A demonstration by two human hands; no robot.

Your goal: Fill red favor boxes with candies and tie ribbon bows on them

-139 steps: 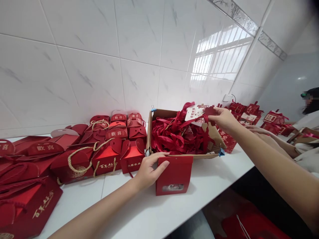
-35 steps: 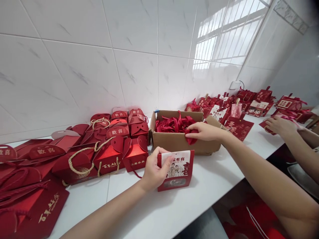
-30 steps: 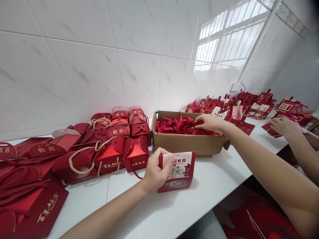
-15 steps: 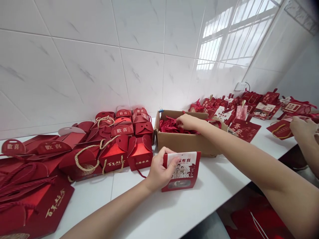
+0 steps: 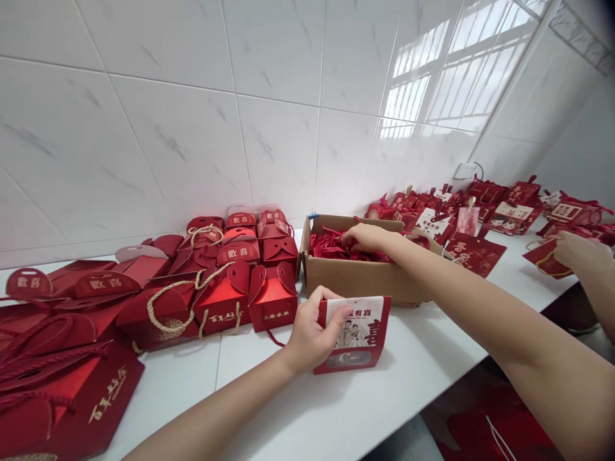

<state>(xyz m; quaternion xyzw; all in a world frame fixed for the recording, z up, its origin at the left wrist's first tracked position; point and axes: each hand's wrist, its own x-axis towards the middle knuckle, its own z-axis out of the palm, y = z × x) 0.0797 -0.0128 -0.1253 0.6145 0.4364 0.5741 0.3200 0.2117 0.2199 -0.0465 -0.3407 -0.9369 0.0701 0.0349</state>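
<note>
My left hand [image 5: 319, 328] is closed around the left edge of a red and white gift box [image 5: 356, 339], thumb on its printed front. The box stands upright on the white table, with a small clear window low on its face. My right hand [image 5: 364, 238] reaches into an open brown cardboard box [image 5: 358, 275]. There its curled fingers are closed on red ribbon [image 5: 327, 243], partly hidden among the many strips.
Rows of folded red gift boxes [image 5: 273, 298] with cord handles stand left of the cardboard box. More red boxes and bags [image 5: 475, 253] crowd the right along the tiled wall. At far right another person's hand [image 5: 579, 253] holds a red bag [image 5: 548, 259].
My two hands keep nearly the same places, the left on the gift box and the right in the cardboard box. The other person's hand and red bag have shifted slightly. The view has tilted a little.
</note>
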